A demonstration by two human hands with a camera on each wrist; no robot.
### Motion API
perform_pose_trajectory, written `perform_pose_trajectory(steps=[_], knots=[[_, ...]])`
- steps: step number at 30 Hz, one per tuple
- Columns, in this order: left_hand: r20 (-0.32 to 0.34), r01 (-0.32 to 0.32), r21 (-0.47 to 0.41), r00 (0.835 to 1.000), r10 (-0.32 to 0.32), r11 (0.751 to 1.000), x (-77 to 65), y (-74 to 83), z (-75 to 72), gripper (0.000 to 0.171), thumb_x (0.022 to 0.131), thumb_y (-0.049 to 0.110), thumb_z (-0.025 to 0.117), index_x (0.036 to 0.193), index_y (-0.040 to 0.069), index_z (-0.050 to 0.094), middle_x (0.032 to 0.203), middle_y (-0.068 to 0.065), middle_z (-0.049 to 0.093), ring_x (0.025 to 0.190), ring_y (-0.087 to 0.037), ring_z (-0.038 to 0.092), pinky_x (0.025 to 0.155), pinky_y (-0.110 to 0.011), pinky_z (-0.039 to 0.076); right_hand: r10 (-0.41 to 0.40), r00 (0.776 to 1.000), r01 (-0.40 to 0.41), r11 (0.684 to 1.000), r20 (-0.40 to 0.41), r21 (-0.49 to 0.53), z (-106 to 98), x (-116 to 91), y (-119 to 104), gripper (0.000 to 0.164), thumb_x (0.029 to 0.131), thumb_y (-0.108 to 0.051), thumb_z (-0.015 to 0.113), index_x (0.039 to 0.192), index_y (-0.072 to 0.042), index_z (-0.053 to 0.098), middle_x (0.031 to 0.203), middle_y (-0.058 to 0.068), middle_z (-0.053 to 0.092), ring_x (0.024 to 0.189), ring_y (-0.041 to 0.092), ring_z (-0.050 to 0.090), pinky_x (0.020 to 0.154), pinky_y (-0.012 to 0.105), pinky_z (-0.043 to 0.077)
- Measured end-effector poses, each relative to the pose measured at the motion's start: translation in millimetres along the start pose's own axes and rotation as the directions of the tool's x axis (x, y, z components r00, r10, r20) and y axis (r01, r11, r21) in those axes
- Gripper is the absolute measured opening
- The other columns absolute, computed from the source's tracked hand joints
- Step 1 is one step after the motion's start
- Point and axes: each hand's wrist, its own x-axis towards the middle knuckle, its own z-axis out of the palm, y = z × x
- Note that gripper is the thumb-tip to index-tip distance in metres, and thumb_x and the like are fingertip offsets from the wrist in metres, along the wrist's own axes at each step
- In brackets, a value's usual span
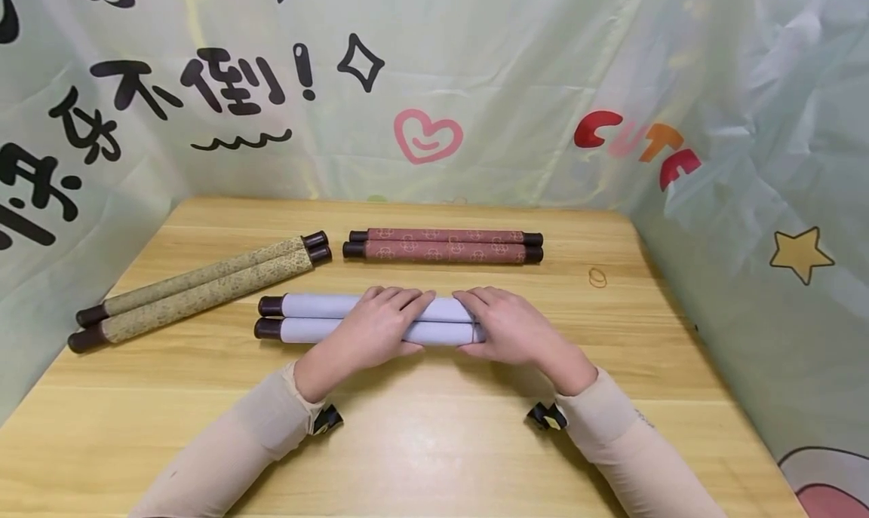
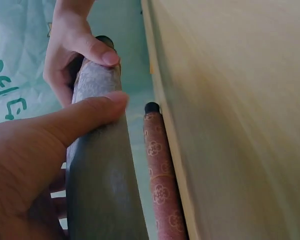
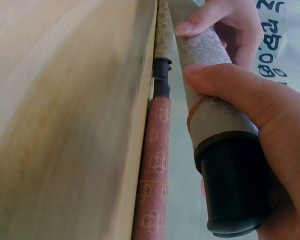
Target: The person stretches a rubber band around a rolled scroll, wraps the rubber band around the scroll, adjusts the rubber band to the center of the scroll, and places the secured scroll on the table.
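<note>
A pale lavender scroll point(image 1: 312, 318), rolled on two rods with dark brown end caps, lies across the middle of the wooden table point(image 1: 434, 442). My left hand point(image 1: 380, 326) wraps over its middle, thumb along the near side point(image 2: 85, 112). My right hand point(image 1: 505, 326) grips its right end, covering the caps in the head view. In the right wrist view the thumb point(image 3: 230, 87) presses the patterned paper just above a dark cap point(image 3: 232, 192), next to an orange rubber band point(image 3: 194, 107) round the roll.
A red flower-patterned scroll point(image 1: 441, 246) lies just behind the hands. An olive-gold scroll point(image 1: 197, 288) lies slanted at the left. A loose rubber band point(image 1: 597, 277) sits on the table at the right. Printed plastic sheeting point(image 1: 747, 201) walls the back and sides.
</note>
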Motion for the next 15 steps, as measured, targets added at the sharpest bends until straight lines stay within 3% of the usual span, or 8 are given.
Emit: perform_pose_trajectory(steps=[8, 15], knots=[[-0.039, 0.026, -0.022, 0.999, -0.027, 0.999, -10.4, -11.8, -0.7, 0.083, 0.083, 0.054, 0.071, 0.149, 0.013, 0.042, 0.136, -0.013, 0.055, 0.123, -0.037, 0.051, 0.103, -0.057, 0.038, 0.029, 0.999, -0.029, 0.999, 0.032, 0.024, -4.7, -4.0, 11.7, 0.082, 0.074, -0.044, 0.082, 0.136, 0.001, 0.052, 0.119, 0.015, 0.063, 0.105, 0.029, 0.062, 0.090, 0.044, 0.052], [-0.061, 0.002, -0.003, 0.998, -0.002, 1.000, -22.3, -28.2, 1.6, 0.090, 0.083, 0.058, 0.070, 0.151, 0.011, 0.036, 0.136, -0.015, 0.054, 0.123, -0.037, 0.051, 0.104, -0.056, 0.037, 0.027, 0.999, -0.028, 0.997, 0.024, 0.075, -8.0, -7.9, 20.1, 0.081, 0.073, -0.044, 0.084, 0.134, -0.001, 0.054, 0.117, 0.012, 0.063, 0.101, 0.024, 0.062, 0.088, 0.042, 0.052]])
